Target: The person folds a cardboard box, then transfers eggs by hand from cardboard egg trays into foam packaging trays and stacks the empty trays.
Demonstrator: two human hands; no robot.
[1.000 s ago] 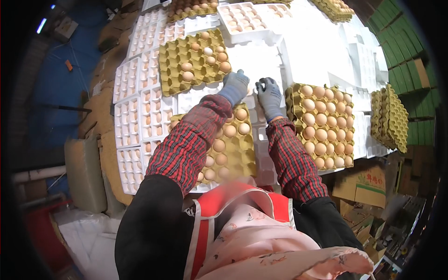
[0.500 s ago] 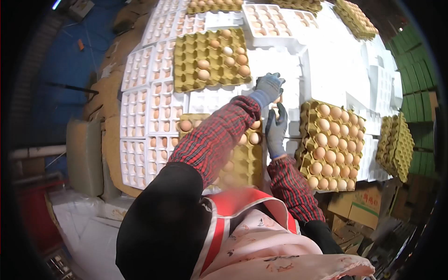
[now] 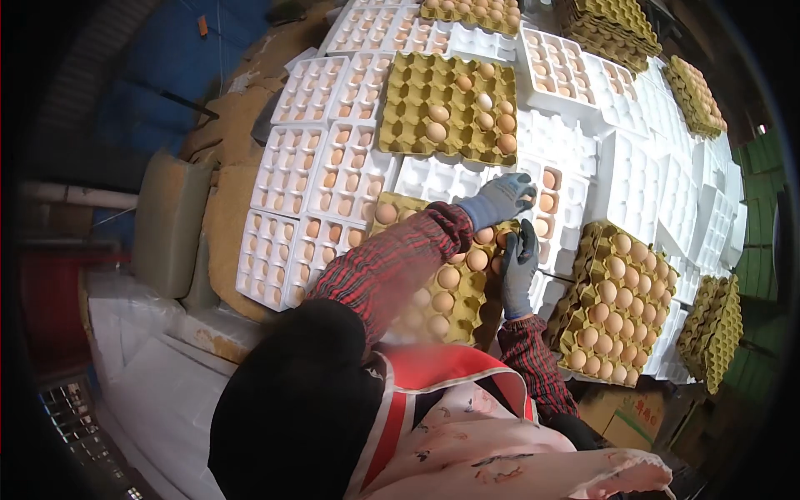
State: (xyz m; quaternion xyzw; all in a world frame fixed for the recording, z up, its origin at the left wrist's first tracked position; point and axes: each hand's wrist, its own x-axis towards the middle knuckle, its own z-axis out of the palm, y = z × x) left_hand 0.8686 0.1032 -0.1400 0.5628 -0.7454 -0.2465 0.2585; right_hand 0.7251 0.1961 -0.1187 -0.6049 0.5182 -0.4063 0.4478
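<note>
My left hand (image 3: 504,198), in a grey-blue glove, reaches over a white foam tray (image 3: 573,200) with its fingers curled down round an egg mostly hidden beneath them. Beside it in that tray is a column of brown eggs (image 3: 547,202). My right hand (image 3: 518,271), in a matching glove with dark fingertips, is just below. Its fingers point up and the thumb stands apart, close to an egg (image 3: 502,238) at the corner of a yellow pulp tray (image 3: 467,312). My left forearm covers part of that pulp tray, which holds several eggs.
Another pulp tray (image 3: 408,96) with a few eggs lies beyond my hands. A full pulp tray (image 3: 575,308) is at right, with empty stacked ones (image 3: 708,329) farther right. Filled foam trays (image 3: 287,171) line the left. White foam stacks (image 3: 625,187) stand at right.
The view has shifted, so the trays sit farther right and lower in the picture. My left hand has moved nearer the pulp tray; the right hand's thumb and fingers have parted.
</note>
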